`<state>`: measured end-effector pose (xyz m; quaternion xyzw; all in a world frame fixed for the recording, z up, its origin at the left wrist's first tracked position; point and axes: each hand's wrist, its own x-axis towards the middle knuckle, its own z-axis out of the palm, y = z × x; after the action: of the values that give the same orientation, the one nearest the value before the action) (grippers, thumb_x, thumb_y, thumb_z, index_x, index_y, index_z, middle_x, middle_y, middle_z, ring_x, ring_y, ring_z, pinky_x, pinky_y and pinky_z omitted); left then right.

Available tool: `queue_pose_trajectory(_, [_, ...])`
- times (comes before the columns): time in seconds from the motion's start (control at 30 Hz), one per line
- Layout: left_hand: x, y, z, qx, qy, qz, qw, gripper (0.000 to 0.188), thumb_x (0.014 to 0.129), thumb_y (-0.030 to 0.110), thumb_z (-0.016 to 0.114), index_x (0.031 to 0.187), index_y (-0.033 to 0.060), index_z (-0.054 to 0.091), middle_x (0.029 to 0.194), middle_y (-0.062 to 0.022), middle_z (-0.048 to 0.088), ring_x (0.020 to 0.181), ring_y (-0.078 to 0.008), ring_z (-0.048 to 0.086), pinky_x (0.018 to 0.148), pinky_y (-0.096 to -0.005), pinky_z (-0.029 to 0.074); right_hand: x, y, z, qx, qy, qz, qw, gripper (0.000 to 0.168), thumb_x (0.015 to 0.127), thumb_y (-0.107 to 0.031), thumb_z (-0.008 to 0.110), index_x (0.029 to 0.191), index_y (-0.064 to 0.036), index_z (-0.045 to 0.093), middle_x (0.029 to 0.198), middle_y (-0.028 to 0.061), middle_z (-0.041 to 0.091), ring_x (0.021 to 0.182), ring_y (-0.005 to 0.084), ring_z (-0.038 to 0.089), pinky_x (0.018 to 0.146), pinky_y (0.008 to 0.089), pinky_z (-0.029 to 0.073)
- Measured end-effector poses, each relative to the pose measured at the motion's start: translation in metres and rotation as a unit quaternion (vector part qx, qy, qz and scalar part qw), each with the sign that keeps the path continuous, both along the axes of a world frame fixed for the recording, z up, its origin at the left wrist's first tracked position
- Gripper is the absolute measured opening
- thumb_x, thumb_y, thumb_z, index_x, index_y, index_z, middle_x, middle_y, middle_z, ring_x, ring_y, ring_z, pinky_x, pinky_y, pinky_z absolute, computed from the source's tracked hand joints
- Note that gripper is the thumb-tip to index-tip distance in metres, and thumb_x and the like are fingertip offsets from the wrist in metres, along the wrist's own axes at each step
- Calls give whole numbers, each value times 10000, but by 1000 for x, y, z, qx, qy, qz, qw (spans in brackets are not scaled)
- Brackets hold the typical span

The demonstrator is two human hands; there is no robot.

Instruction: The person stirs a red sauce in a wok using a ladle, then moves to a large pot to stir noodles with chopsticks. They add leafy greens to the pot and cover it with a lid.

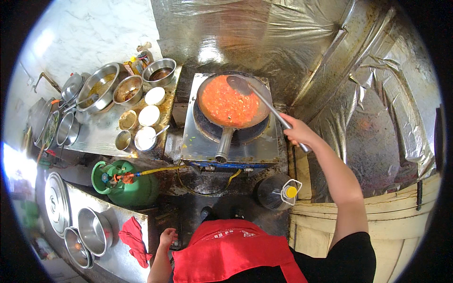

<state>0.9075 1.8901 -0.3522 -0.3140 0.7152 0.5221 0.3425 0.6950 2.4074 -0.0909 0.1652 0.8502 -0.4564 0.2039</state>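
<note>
My right hand [299, 131] grips the long metal handle of a ladle [240, 85], whose bowl rests at the upper right of a wok [263, 109]. A chunky red-orange sauce [226, 102], which looks like cooked tomato, fills much of the wok. The wok sits on a gas stove [198, 148], its hollow handle pointing towards me. Low beside my red apron [230, 251], my left hand [168, 236] hangs with nothing seen in it, its fingers slightly curled. The nearest thing to it is a red cloth [134, 240] on a metal table [116, 253].
Left of the stove, a side table [95, 131] bears steel bowls, seasoning tubs and bottles. Below it stands a green gas cylinder [138, 187] with a yellow hose [161, 170]. A large yellow-capped jug [274, 192] is on the floor. Foil [247, 28] covers the back wall.
</note>
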Motion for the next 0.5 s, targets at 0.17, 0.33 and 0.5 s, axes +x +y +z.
queue_pose_trajectory(0.17, [10,-7,-10,19,-8,10,1000,167,792,147,452,941,90,500,714,-45,557,547,-119,523,435,-227,387,26,13,87,162,6,134,978,612,672,-43,422,1238,-228,278,581,42,461,369,95,413,361,237,358])
queue_pose_trajectory(0.33, [4,-4,-10,20,5,18,1000,158,787,131,448,931,93,502,700,-43,553,522,-117,508,436,-222,384,52,14,131,314,5,284,906,614,648,-75,447,1225,-217,291,677,114,536,529,189,514,496,307,409])
queue_pose_trajectory(0.5, [-4,3,-8,23,1,20,1000,150,782,126,451,918,96,506,690,-35,549,533,-113,509,446,-227,385,51,-3,96,382,-36,312,869,600,649,-90,438,1214,-227,290,753,170,544,648,285,542,566,369,422])
